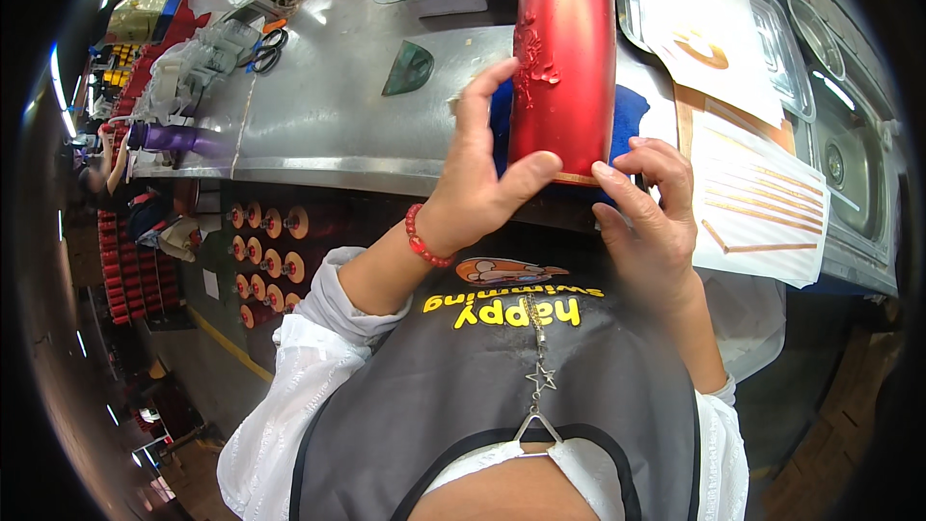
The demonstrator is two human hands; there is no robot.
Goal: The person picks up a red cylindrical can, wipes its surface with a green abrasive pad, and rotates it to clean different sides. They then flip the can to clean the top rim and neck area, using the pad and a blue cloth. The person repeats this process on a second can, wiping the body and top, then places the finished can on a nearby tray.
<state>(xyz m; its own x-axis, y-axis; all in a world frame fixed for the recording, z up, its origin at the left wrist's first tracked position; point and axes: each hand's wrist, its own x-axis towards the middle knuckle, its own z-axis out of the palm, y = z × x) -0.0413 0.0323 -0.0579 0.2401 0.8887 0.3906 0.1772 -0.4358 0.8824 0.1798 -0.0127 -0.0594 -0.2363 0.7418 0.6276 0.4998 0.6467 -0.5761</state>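
A shiny red bottle [569, 68] with a raised relief lies on a blue cloth [629, 121], its neck pointing away from me. A thin copper-coloured strip [577, 178] runs along its near edge. My left hand [473, 174] grips the bottle, with the fingers along its left side and the thumb near the strip. The index fingertip of my right hand [656, 193] touches the strip at the near right corner. The right thumb stands apart below it, and the other fingers are bent.
White sheets [757, 198] with copper-coloured strips lie at right, before a metal sink [849, 159]. A dark green piece [409, 68] rests on the steel table [328, 116]. Scissors [268, 50] and a purple bottle [164, 138] are at left. Several red bottles [275, 265] stand below the table.
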